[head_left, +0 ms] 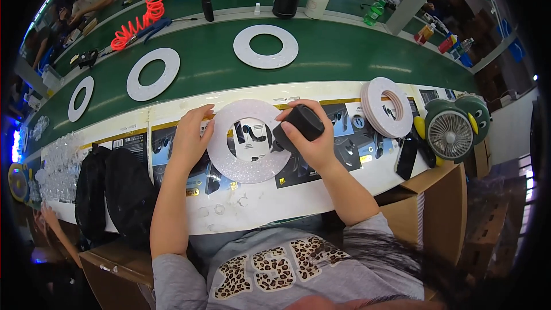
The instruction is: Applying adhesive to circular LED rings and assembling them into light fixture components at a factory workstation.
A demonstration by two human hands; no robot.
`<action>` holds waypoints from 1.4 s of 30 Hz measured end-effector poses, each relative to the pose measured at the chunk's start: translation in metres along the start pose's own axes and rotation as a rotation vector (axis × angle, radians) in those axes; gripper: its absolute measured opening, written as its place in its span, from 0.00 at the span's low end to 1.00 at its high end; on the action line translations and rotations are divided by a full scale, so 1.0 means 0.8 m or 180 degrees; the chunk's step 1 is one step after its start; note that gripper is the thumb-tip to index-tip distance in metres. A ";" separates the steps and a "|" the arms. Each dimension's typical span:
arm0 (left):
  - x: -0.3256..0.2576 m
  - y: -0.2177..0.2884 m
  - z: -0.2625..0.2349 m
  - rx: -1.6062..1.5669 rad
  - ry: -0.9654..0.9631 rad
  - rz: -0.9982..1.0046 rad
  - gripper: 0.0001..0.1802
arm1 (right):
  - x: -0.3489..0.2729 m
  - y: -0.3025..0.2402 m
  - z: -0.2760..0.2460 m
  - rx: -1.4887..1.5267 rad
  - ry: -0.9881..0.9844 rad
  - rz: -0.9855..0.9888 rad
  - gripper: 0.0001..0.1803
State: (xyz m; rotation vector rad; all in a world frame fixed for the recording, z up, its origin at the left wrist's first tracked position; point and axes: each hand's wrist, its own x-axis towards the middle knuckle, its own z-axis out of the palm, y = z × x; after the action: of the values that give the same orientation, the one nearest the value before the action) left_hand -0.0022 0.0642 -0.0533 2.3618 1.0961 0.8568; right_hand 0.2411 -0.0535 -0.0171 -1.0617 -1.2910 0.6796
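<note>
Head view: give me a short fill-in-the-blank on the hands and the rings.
1. The right hand grips a black ____ pressed at the white ring.
2. The left hand steadies the ring's ____ edge.
3. ____ rings lie on the green belt.
4. A stack of rings sits beside a small green ____.

Missing words: tool; left; three; fan

White ring plate, centre frame: matt, finely speckled, plastic-looking surface. Black tool, right of it: matt, smooth plastic casing. Tabletop: smooth white edge with glossy printed paper sheets; behind, a green belt with a sheen. Cardboard boxes, lower right: matt brown.
</note>
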 end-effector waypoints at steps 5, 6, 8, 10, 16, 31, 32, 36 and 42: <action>-0.003 -0.001 -0.001 -0.0003 0.0017 -0.0003 0.19 | -0.010 -0.006 0.017 0.0101 -0.0333 0.0132 0.19; -0.003 -0.001 -0.002 0.0008 0.0009 -0.0002 0.19 | -0.011 -0.005 0.019 0.0152 -0.0411 0.0208 0.19; -0.003 -0.001 -0.002 0.0017 0.0005 0.0004 0.19 | -0.012 -0.004 0.021 0.0176 -0.0528 0.0319 0.18; -0.003 -0.001 0.000 -0.0013 -0.0038 -0.0084 0.19 | -0.013 -0.001 0.021 0.0195 -0.0531 0.0366 0.18; -0.002 -0.003 0.002 -0.0042 -0.0025 -0.0053 0.19 | -0.012 0.002 0.022 0.0224 -0.0532 0.0393 0.18; -0.003 -0.010 0.008 -0.0081 0.0083 0.0143 0.19 | -0.017 0.001 0.027 0.0224 -0.0298 0.0542 0.18; -0.003 -0.009 0.007 -0.0079 0.0056 0.0118 0.19 | -0.018 0.001 0.027 0.0287 -0.0283 0.0537 0.18; -0.003 -0.005 0.001 -0.0119 0.0050 -0.0004 0.19 | -0.017 0.005 0.028 0.0357 -0.0266 0.0526 0.17; -0.002 -0.009 -0.003 -0.0082 0.0033 0.0028 0.19 | -0.013 0.003 0.030 0.0404 -0.0294 0.0499 0.17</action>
State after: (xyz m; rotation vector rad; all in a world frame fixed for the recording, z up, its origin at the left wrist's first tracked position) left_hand -0.0081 0.0677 -0.0563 2.3454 1.0730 0.8821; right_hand 0.2160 -0.0559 -0.0249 -1.0447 -1.2346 0.9265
